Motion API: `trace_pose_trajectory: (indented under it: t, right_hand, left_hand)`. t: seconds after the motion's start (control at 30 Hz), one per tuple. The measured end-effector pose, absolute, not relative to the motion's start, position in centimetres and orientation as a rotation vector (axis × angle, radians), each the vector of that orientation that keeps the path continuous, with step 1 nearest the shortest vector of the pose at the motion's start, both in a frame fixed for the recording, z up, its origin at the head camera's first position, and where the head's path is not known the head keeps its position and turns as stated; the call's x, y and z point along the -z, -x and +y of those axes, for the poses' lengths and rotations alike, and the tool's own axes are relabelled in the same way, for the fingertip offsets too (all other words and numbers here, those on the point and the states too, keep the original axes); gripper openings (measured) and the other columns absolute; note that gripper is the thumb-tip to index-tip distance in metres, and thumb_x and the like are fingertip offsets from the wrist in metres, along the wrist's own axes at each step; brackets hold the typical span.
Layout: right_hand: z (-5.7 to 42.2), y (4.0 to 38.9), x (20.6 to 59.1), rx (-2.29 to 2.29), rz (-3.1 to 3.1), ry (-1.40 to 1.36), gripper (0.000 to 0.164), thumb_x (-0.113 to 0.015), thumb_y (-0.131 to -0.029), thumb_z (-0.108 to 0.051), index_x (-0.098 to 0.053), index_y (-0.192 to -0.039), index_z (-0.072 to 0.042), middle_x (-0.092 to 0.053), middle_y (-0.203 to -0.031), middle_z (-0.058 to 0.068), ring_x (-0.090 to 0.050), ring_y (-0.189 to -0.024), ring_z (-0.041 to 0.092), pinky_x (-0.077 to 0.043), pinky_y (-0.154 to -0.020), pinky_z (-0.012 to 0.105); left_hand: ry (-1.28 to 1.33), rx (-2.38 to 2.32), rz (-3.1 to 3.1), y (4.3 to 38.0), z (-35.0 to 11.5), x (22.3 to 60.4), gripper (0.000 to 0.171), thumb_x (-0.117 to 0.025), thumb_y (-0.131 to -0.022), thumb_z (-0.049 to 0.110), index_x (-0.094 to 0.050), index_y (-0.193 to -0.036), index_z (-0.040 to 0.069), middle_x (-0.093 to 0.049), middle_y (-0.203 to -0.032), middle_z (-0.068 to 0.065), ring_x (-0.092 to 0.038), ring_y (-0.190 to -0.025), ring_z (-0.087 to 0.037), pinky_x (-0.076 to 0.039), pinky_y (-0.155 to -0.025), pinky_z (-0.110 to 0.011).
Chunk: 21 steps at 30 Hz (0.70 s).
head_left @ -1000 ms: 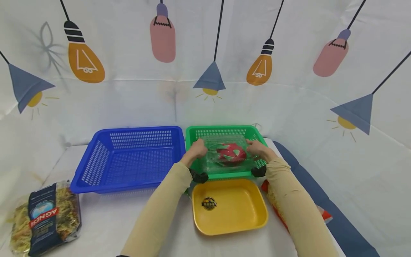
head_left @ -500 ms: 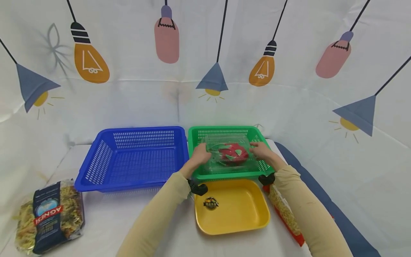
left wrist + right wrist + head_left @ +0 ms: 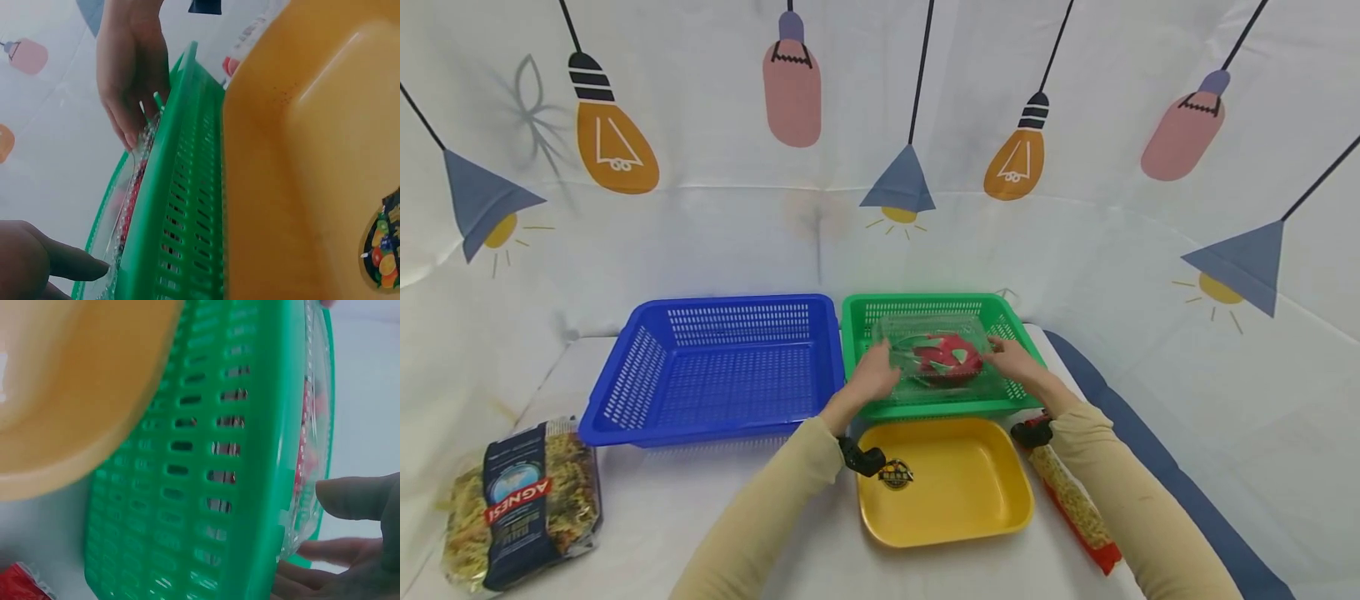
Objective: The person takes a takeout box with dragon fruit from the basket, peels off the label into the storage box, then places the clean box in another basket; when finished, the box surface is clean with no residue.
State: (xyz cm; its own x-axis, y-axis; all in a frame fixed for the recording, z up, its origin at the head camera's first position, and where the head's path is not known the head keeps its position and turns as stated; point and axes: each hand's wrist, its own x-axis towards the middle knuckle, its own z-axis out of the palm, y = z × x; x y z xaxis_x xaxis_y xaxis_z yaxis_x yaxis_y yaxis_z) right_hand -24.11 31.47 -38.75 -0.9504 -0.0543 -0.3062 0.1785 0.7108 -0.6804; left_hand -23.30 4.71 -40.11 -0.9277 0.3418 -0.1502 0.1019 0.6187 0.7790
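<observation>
A clear plastic box (image 3: 925, 390) with a red and green dragon fruit (image 3: 953, 360) inside lies in the green basket (image 3: 942, 411). At the box's left side is my left hand (image 3: 871, 373); in the left wrist view its straight thumb (image 3: 80, 265) touches the box's edge, and its other fingers are mostly hidden. On the right end, my right hand (image 3: 1017, 360) has its thumb (image 3: 350, 497) near the lid and its fingers (image 3: 334, 550) extended beside the box's corner. Some of those fingertips are hidden behind the basket's rim.
A blue basket (image 3: 715, 437) stands left of the green one. In front sits a yellow tray (image 3: 955, 487) with a round sticker. A bag of pasta (image 3: 523, 504) lies at the far left. Under the right forearm is a red-edged packet (image 3: 1078, 504).
Both hands have slid nearer the front along the box's sides, and the right fingers look looser. The box stays in the green basket. The whole view has shifted slightly.
</observation>
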Motion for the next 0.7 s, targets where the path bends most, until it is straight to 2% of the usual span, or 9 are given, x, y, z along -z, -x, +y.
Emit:
trace_pose_trajectory:
  t: [0.07,0.1,0.13,0.3,0.43,0.7]
  right_hand:
    - [31.2,23.7,38.7,1.078,2.621,-0.08,0.066,-0.044,-0.107,-0.02,-0.01,-0.157,0.007,-0.015,-0.16,0.032,-0.019,-0.146,0.049,-0.028,-0.115,0.06]
    - [31.1,23.5,38.6,1.076,2.629,-0.074,0.068,-0.046,-0.106,-0.02,-0.01,-0.157,0.007,-0.015,-0.16,0.032,-0.018,-0.146,0.05,-0.028,-0.115,0.06]
    - [30.9,23.2,38.6,1.075,2.637,-0.065,0.069,-0.047,-0.106,-0.02,-0.009,-0.157,0.007,-0.014,-0.16,0.032,-0.019,-0.146,0.05,-0.028,-0.114,0.061]
    - [30.3,22.1,38.8,1.064,2.686,-0.056,0.072,-0.05,-0.105,-0.023,-0.01,-0.158,0.004,-0.016,-0.161,0.03,-0.02,-0.146,0.049,-0.026,-0.115,0.061]
    - [30.0,21.3,38.9,1.04,2.719,-0.044,0.072,-0.05,-0.105,-0.024,-0.01,-0.158,0.004,-0.014,-0.161,0.03,-0.015,-0.148,0.049,-0.021,-0.116,0.063]
    - [29.6,19.7,38.8,1.044,2.788,-0.015,0.069,-0.051,-0.104,-0.022,-0.015,-0.157,0.006,-0.017,-0.159,0.033,-0.02,-0.144,0.051,-0.024,-0.114,0.064]
  left_hand:
    - [-0.384,-1.188,2.567,22.8,4.6,39.9,0.064,-0.049,-0.104,0.012,-0.018,-0.156,-0.006,-0.022,-0.162,-0.023,-0.036,-0.143,-0.034,-0.041,-0.104,-0.046]
    - [-0.393,-1.177,2.569,22.5,4.6,39.9,0.064,-0.049,-0.104,0.014,-0.018,-0.156,-0.006,-0.021,-0.162,-0.023,-0.025,-0.149,-0.035,-0.036,-0.111,-0.048]
    - [-0.401,-1.168,2.567,22.2,4.5,39.8,0.065,-0.049,-0.104,0.015,-0.017,-0.157,-0.005,-0.021,-0.162,-0.023,-0.022,-0.151,-0.036,-0.032,-0.115,-0.049]
    - [-0.427,-1.16,2.568,21.3,4.3,39.9,0.067,-0.051,-0.104,0.019,-0.017,-0.157,-0.004,-0.021,-0.162,-0.023,-0.02,-0.151,-0.036,-0.025,-0.119,-0.051]
    - [-0.455,-1.167,2.566,20.6,4.2,40.1,0.068,-0.05,-0.104,0.021,-0.016,-0.157,-0.004,-0.021,-0.162,-0.023,-0.021,-0.151,-0.037,-0.025,-0.119,-0.051]
    - [-0.501,-1.206,2.544,19.3,3.6,40.1,0.067,-0.05,-0.105,0.021,-0.017,-0.157,-0.004,-0.022,-0.162,-0.024,-0.025,-0.149,-0.038,-0.028,-0.118,-0.052]
